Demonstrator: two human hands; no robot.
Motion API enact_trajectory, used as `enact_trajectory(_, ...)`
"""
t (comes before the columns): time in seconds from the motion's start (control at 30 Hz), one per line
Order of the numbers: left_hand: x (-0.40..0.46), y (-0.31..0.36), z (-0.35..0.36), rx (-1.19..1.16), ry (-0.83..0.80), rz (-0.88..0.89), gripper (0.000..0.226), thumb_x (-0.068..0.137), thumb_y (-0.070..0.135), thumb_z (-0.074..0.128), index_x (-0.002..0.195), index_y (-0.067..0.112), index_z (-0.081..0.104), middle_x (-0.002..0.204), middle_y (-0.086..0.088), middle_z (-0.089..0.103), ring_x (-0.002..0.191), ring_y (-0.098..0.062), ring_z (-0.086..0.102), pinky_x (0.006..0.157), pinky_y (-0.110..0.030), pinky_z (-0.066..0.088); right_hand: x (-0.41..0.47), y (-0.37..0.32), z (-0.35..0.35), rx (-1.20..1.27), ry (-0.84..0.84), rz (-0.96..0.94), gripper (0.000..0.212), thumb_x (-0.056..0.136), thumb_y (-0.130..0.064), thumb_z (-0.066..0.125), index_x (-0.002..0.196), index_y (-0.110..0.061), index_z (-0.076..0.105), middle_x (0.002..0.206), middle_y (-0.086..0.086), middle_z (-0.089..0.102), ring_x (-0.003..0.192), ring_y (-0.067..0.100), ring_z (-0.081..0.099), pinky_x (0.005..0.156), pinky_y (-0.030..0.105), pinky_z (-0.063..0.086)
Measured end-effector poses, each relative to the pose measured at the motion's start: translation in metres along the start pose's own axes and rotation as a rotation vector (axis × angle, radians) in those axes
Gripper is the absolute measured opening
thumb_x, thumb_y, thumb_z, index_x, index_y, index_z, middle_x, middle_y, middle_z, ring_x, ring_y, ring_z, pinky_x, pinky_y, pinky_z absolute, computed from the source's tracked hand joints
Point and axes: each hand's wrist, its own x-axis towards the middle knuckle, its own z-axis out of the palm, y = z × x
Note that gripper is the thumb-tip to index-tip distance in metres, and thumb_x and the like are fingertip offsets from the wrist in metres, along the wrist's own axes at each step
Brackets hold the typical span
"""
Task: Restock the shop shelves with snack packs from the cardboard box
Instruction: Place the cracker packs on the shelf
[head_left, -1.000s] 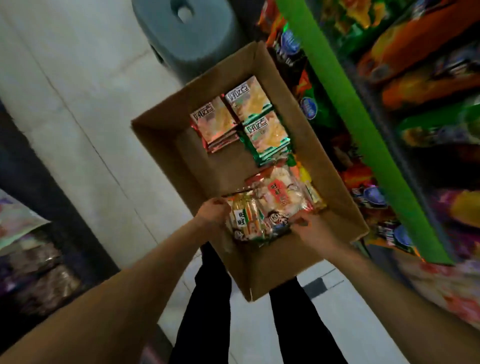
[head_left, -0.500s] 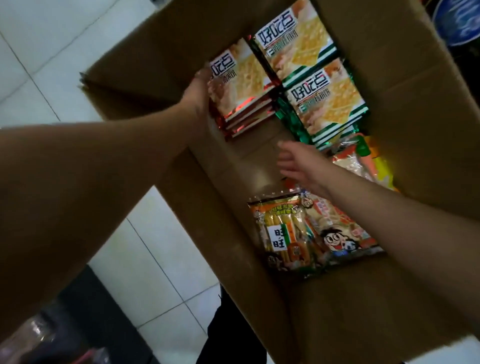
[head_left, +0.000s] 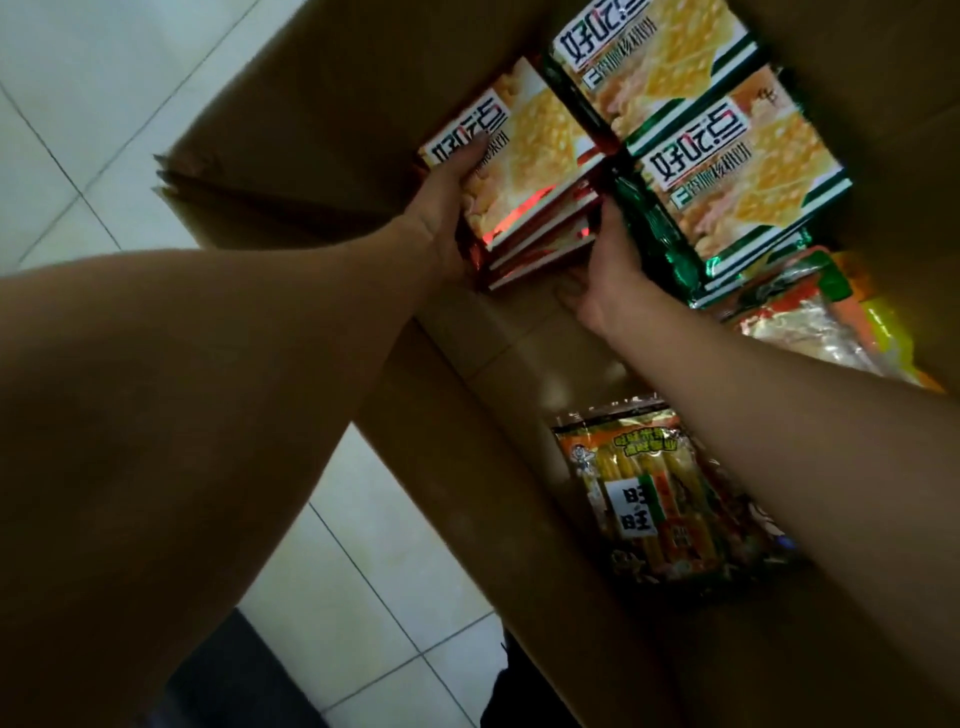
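An open cardboard box (head_left: 332, 104) fills most of the head view. A stack of red-edged cracker packs (head_left: 535, 171) stands at its far left. My left hand (head_left: 447, 208) grips the stack's left side, thumb on the top pack. My right hand (head_left: 608, 270) holds the stack's right side, fingers tucked between it and the green-edged cracker packs (head_left: 727, 176). A clear bag of yellow stick snacks (head_left: 649, 488) lies near the box's front, under my right forearm.
More shiny snack bags (head_left: 810, 322) lie at the box's right side. White floor tiles (head_left: 62, 104) show to the left of the box. A dark object (head_left: 228, 675) sits on the floor at the bottom left. No shelves are in view.
The camera has dropped closer into the box. My right hand moved from above the clear bags to the right side of the red-edged stack. My left hand closed on the stack's left side.
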Motion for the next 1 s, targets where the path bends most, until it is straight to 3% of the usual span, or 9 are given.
enact_trajectory(0.2,-0.028,-0.031,-0.016,0.033,-0.076,-0.071,0.042,0.093,0.049,0.064,0.081,0.014,0.084,0.096,-0.011,0.079,0.085,-0.027,0.078,0.071,-0.042,0.061,-0.045,0.003,-0.025,0.072,-0.162,0.042,0.044,0.102,-0.053,0.043,0.113,-0.021,0.071,0.111,0.01,0.076,0.102,0.031,0.073,0.089,0.052,0.058)
enact_trajectory(0.37,-0.102,-0.031,-0.005,0.07,-0.12,-0.071,0.025,0.082,0.042,0.077,0.093,0.021,0.083,0.114,-0.009,0.076,0.101,-0.025,0.075,0.092,-0.044,0.059,-0.127,-0.029,-0.064,-0.028,-0.236,0.147,0.046,0.094,-0.055,0.049,0.109,-0.022,0.077,0.124,0.014,0.07,0.107,0.033,0.071,0.09,0.056,0.057)
enact_trajectory(0.43,-0.145,-0.024,0.006,0.072,-0.148,-0.051,0.03,0.078,0.043,0.08,0.101,0.023,0.081,0.119,-0.009,0.075,0.106,-0.026,0.073,0.101,-0.047,0.054,-0.17,-0.055,-0.08,0.035,-0.304,0.206,0.063,0.091,-0.068,0.046,0.113,-0.019,0.078,0.131,0.019,0.065,0.113,0.038,0.067,0.088,0.057,0.057)
enact_trajectory(0.5,-0.192,-0.013,0.02,0.044,-0.205,-0.023,0.042,0.074,0.04,0.083,0.112,0.023,0.076,0.122,-0.011,0.073,0.106,-0.027,0.073,0.095,-0.045,0.057,-0.219,-0.085,-0.089,0.046,-0.432,0.228,0.087,0.082,-0.081,0.047,0.135,-0.013,0.064,0.141,0.021,0.057,0.127,0.043,0.057,0.099,0.059,0.05)
enact_trajectory(0.57,-0.247,-0.001,0.041,-0.005,-0.262,0.005,0.044,0.074,0.034,0.085,0.115,0.022,0.073,0.119,-0.013,0.074,0.101,-0.028,0.075,0.081,-0.04,0.061,-0.274,-0.113,-0.093,-0.044,-0.497,0.21,0.094,0.08,-0.082,0.046,0.144,-0.013,0.054,0.146,0.02,0.054,0.134,0.041,0.052,0.111,0.061,0.039)
enact_trajectory(0.63,-0.301,0.011,0.061,-0.013,-0.273,0.027,0.057,0.072,0.034,0.087,0.123,0.022,0.066,0.118,-0.014,0.074,0.101,-0.031,0.075,0.077,-0.038,0.062,-0.333,-0.135,-0.092,-0.188,-0.463,0.18,0.088,0.079,-0.076,0.05,0.144,-0.017,0.054,0.141,0.015,0.06,0.129,0.036,0.058,0.111,0.056,0.04)
enact_trajectory(0.77,-0.408,0.043,0.096,-0.004,-0.323,0.039,0.08,0.065,0.03,0.093,0.134,0.019,0.055,0.126,-0.018,0.07,0.111,-0.039,0.07,0.084,-0.045,0.06,-0.455,-0.173,-0.094,-0.34,-0.345,0.079,0.088,0.07,-0.048,0.084,0.146,-0.027,0.047,0.131,0.005,0.068,0.117,0.027,0.067,0.085,0.041,0.059)
enact_trajectory(0.9,-0.518,0.086,0.131,0.059,-0.325,0.118,0.077,0.063,0.019,0.087,0.133,0.009,0.056,0.121,-0.022,0.071,0.102,-0.037,0.073,0.079,-0.045,0.061,-0.565,-0.221,-0.098,-0.367,-0.32,-0.048,0.106,0.053,-0.049,0.094,0.144,-0.038,0.041,0.129,0.0,0.07,0.117,0.026,0.068,0.094,0.046,0.056)
enact_trajectory(1.0,-0.595,0.117,0.159,0.097,-0.303,0.171,0.076,0.065,0.014,0.078,0.137,0.005,0.055,0.126,-0.022,0.069,0.113,-0.041,0.067,0.096,-0.053,0.056,-0.638,-0.246,-0.099,-0.316,-0.316,-0.143,0.097,0.055,-0.051,0.094,0.138,-0.042,0.046,0.125,0.002,0.072,0.115,0.028,0.068,0.094,0.047,0.056)
